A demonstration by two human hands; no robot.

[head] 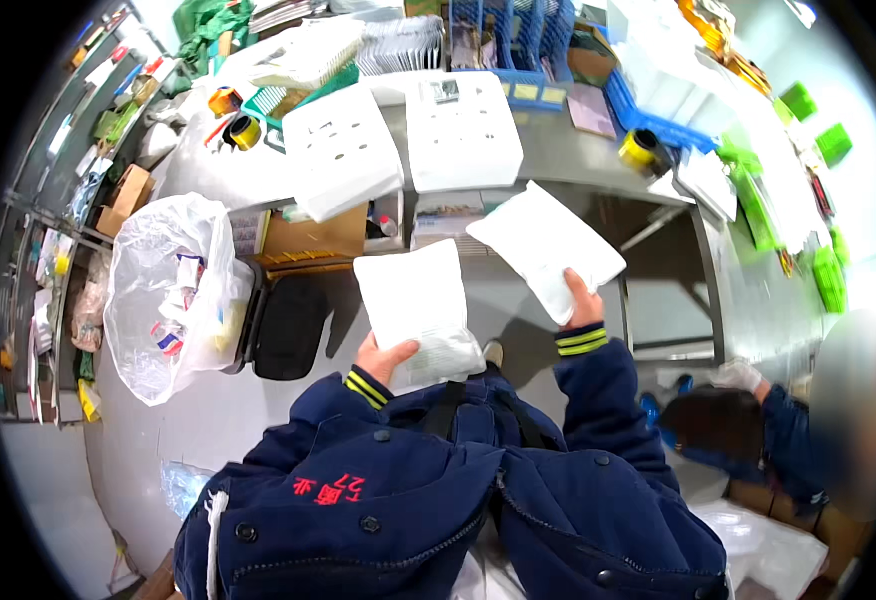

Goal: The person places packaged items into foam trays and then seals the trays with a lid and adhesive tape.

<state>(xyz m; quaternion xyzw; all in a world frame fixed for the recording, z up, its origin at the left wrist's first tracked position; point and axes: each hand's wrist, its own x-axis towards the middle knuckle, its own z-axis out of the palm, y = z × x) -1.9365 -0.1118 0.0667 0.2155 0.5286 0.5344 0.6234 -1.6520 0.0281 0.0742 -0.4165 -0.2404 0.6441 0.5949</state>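
My left hand (387,360) grips a white packet (414,292) by its lower left edge, thumb on top. The lower part of that packet looks see-through, with faint printing. A second white packet (550,244) is in my right hand (582,301), pinched at its lower right side and tilted. Both packets are held in the air in front of the metal workbench (558,154). Just beyond them, two white foam boxes (344,146) with round holes on top lie side by side at the bench's near edge. The undersides of both packets are hidden.
A bin lined with a clear plastic bag (171,300) stands on the left, beside a black bin lid (291,326). Blue file racks (513,45) and yellow tape rolls (245,132) are on the bench. At right, a co-worker's gloved hand (738,375) is near the bench.
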